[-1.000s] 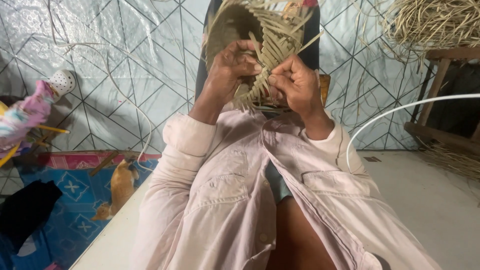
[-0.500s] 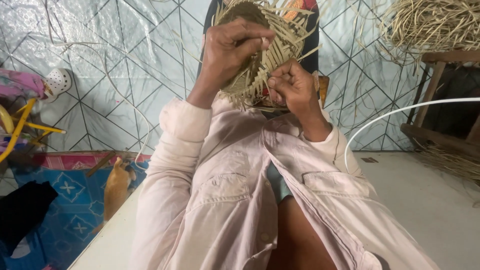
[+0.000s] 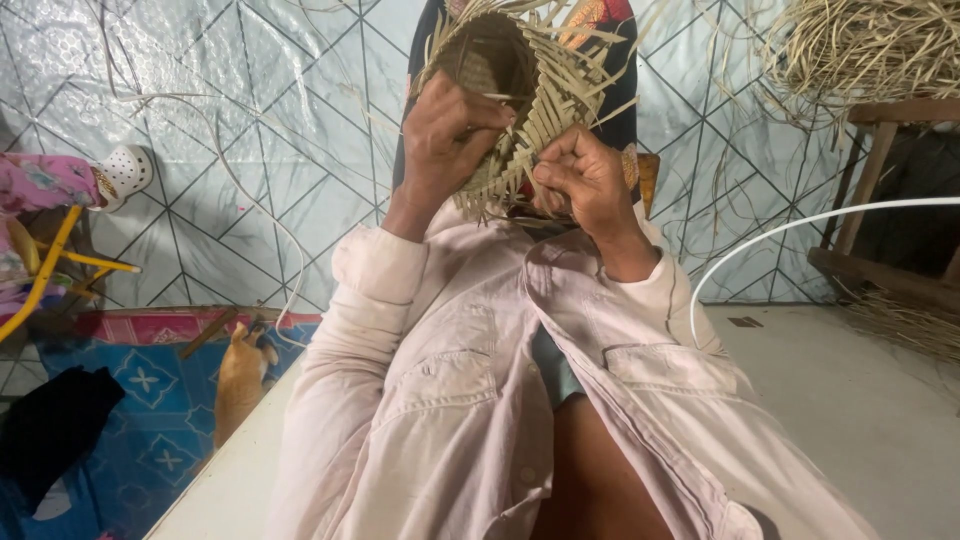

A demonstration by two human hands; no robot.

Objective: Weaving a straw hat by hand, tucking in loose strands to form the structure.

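The basket [image 3: 520, 100] is a half-woven bowl of pale flat straw strips, held up in front of the person with its hollow turned toward the camera. Nothing can be seen lying inside it; loose strip ends stick out all round its rim.

The left hand [image 3: 445, 135] grips the basket's left wall, fingers curled over the rim and closed on the weave. The right hand [image 3: 585, 180] sits just right of and below the basket, fingers pinched narrow on strips at its lower edge. Both forearms are in pale pink shirt sleeves [image 3: 400, 330] that rise toward the basket.

Up and to the right of the basket, a loose pile of straw [image 3: 860, 50] rests on a wooden frame [image 3: 880, 180]. A white curved tube [image 3: 800, 225] arcs below that, right of the basket. Far left of the basket are a white clog [image 3: 125, 170] and a yellow frame [image 3: 50, 270] carrying pink cloth. Down and left of the basket lies a blue patterned mat [image 3: 140, 400], with an orange-brown cat [image 3: 240, 375] on it, just beside a pale slab edge.

Against half a second ago, the left hand has slid lower on the basket's wall, so more of the hollow shows above it. The right hand is in much the same spot at the lower edge. A second ago both hands were pressed close together on the lower weave; now they are a little apart.
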